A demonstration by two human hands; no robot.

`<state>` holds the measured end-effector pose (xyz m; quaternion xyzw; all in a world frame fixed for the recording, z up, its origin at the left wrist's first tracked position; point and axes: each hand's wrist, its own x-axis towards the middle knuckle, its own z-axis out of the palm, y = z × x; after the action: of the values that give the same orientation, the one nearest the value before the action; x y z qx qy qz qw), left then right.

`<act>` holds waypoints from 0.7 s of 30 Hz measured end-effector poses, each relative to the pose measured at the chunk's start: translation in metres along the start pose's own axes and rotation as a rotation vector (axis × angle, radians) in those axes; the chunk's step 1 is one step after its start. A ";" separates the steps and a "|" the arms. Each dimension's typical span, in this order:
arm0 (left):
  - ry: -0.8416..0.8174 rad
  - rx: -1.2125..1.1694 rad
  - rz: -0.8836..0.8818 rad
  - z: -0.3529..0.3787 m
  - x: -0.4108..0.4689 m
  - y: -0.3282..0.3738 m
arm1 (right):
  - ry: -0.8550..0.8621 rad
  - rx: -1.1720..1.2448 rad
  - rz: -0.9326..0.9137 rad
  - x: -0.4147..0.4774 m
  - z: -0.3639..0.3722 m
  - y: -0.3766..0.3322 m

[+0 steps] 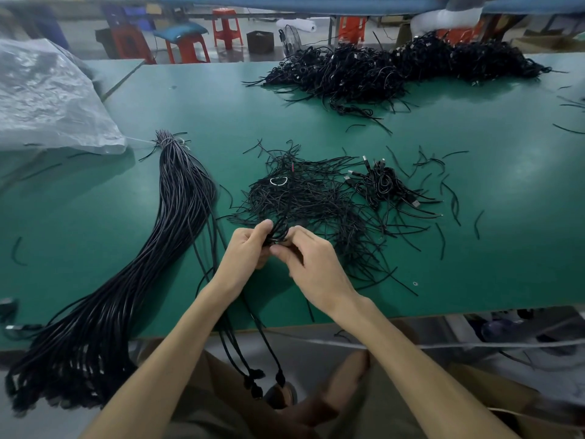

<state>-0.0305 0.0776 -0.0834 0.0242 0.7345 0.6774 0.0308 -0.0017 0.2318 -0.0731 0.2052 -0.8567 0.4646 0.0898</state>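
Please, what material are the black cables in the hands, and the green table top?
Black cables: probably rubber or plastic sheath, matte; they bend in soft loops. Green table top: likely a smooth rubber or vinyl mat, semi-gloss; it shows soft light reflections.

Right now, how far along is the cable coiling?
Looks done: a big heap of coiled cables at the far side, a small pile nearer. In hand: left hand and right hand grip one coil. Left: the thick bundle of uncoiled cables.
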 end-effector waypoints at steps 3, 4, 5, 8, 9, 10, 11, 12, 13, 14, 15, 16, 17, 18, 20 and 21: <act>-0.024 -0.021 -0.013 -0.002 0.000 0.000 | 0.003 0.032 -0.023 0.000 0.001 0.001; -0.025 -0.030 -0.018 -0.002 0.000 0.001 | 0.018 0.038 -0.029 0.000 0.002 0.000; -0.026 -0.042 -0.025 -0.002 0.000 0.001 | 0.038 0.049 -0.032 0.001 0.003 -0.001; 0.002 -0.092 -0.070 -0.004 0.000 0.002 | 0.093 0.135 -0.003 0.002 0.010 -0.005; 0.027 -0.110 -0.092 -0.004 0.000 0.003 | 0.114 0.161 0.011 0.003 0.013 -0.007; 0.057 -0.131 -0.116 -0.005 0.001 0.004 | 0.137 0.181 0.029 0.005 0.017 -0.010; 0.086 -0.156 -0.138 -0.005 0.002 0.004 | 0.158 0.200 0.050 0.006 0.021 -0.013; 0.108 -0.182 -0.157 -0.007 0.002 0.005 | 0.178 0.219 0.069 0.008 0.025 -0.016; 0.122 -0.202 -0.170 -0.008 0.002 0.006 | 0.194 0.236 0.083 0.010 0.029 -0.020; 0.130 -0.211 -0.180 -0.009 0.002 0.007 | 0.204 0.246 0.091 0.011 0.033 -0.023; 0.131 -0.214 -0.189 -0.010 0.002 0.008 | 0.209 0.248 0.096 0.012 0.035 -0.026; 0.124 -0.211 -0.197 -0.010 0.002 0.009 | 0.210 0.246 0.099 0.013 0.036 -0.027; 0.108 -0.201 -0.202 -0.011 0.001 0.011 | 0.206 0.240 0.102 0.013 0.035 -0.027; 0.082 -0.185 -0.198 -0.012 0.000 0.014 | 0.197 0.232 0.102 0.013 0.032 -0.026; 0.010 -0.068 -0.134 -0.015 -0.006 0.024 | 0.171 0.206 0.079 0.011 0.020 -0.024; -0.034 0.025 -0.073 -0.019 -0.009 0.031 | 0.157 0.165 0.055 0.010 0.012 -0.024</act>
<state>-0.0227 0.0608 -0.0514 0.0093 0.7427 0.6661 0.0675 0.0001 0.2074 -0.0581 0.1512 -0.8112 0.5505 0.1263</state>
